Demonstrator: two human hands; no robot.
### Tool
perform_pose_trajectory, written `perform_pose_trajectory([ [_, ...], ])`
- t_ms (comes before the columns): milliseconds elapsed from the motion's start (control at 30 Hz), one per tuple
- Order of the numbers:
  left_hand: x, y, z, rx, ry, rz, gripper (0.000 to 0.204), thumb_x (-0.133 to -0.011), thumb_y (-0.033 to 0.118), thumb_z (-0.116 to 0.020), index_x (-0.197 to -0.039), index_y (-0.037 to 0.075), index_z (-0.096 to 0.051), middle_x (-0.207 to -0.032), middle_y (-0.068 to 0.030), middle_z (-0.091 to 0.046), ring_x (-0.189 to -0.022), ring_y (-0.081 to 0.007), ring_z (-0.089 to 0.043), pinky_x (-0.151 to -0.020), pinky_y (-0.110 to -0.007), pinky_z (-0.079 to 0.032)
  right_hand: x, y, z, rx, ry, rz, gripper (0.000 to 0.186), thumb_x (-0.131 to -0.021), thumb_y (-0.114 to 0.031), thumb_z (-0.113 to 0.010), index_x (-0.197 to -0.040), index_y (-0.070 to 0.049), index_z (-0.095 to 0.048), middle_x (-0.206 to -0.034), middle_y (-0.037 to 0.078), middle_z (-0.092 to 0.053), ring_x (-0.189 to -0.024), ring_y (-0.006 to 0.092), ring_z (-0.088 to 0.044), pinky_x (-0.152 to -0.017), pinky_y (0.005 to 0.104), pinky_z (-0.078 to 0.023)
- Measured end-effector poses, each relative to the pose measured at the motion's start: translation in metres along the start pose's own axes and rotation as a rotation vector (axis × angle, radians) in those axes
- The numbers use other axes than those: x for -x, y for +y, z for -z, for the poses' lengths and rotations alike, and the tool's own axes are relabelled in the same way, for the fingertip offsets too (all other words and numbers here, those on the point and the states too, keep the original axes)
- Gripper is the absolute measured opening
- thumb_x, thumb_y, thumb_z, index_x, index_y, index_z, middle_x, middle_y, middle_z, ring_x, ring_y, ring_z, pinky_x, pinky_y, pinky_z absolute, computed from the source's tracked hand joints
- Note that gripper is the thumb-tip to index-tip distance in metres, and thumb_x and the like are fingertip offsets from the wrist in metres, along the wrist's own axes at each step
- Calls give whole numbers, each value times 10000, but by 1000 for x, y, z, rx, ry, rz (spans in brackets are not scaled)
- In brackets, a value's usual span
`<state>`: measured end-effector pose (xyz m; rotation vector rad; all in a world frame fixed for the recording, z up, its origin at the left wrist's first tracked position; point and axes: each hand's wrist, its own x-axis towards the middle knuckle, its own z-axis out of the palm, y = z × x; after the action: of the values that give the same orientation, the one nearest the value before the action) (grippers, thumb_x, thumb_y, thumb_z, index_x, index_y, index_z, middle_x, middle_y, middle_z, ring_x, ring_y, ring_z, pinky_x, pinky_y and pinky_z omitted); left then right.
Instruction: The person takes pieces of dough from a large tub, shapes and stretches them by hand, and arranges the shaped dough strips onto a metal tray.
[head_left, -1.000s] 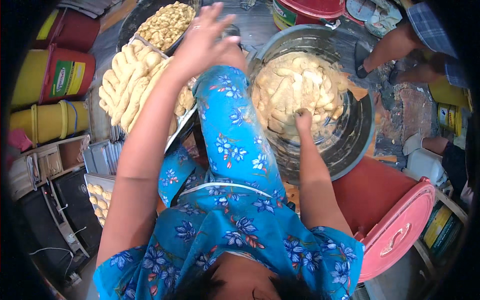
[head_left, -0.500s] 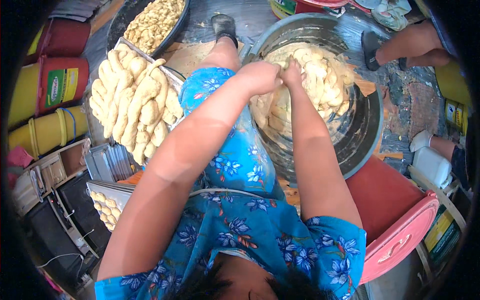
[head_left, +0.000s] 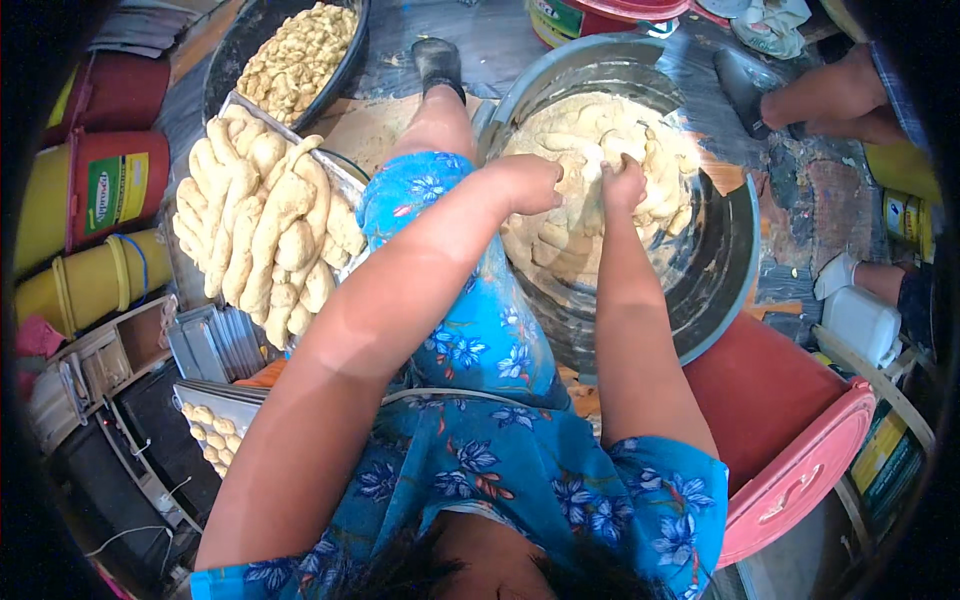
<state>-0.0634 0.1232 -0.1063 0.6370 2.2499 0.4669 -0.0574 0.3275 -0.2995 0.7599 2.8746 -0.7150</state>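
At two o'clock in the view, a scuffed, mostly matt finish was shown by the dark plastic basin (head_left: 742,240), and a powdery, matt surface by the dough (head_left: 660,175) inside. At ten o'clock, smooth but lumpy skins were seen on the dough strips (head_left: 238,205). Smooth plastic was shown at four o'clock by the red bucket (head_left: 745,390) and its lid (head_left: 825,465), and milky plastic at three by the jug (head_left: 860,325). Soft, creased, matt cloth was seen in the floral shirt (head_left: 535,440) at six.
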Motion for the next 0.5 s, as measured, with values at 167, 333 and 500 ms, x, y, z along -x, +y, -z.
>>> perform_pose_trajectory([
  [167, 1, -3, -1, 8, -16, 14, 449, -773, 358, -564, -1106, 58, -554, -1021, -207, -587, -952, -347, -561, -829, -404, -433, 0, -32, 12, 144, 45, -193, 468, -696, -344, -679, -1097, -134, -561, -1105, 103, -524, -1094, 237, -439, -939, 447, -284],
  [333, 2, -1, 2, 7, -23, 22, 445, -774, 361, -564, -1105, 64, -555, -1036, -203, -582, -968, -344, -554, -836, -401, -430, -3, 5, -15, -221, 111, -96, 369, -717, -224, -646, -1037, -60, -568, -980, 113, -566, -890, 232, -525, -806, 421, -396],
  [500, 1, -1, 0, 40, -5, -18, 456, -777, 360, -559, -1105, 44, -550, -1040, -203, -581, -968, -345, -554, -837, -403, -429, 8, 58, 1, -1464, 121, -448, 221, -801, -117, -476, -986, -12, -534, -871, 100, -576, -783, 218, -573, -692, 341, -472],
])
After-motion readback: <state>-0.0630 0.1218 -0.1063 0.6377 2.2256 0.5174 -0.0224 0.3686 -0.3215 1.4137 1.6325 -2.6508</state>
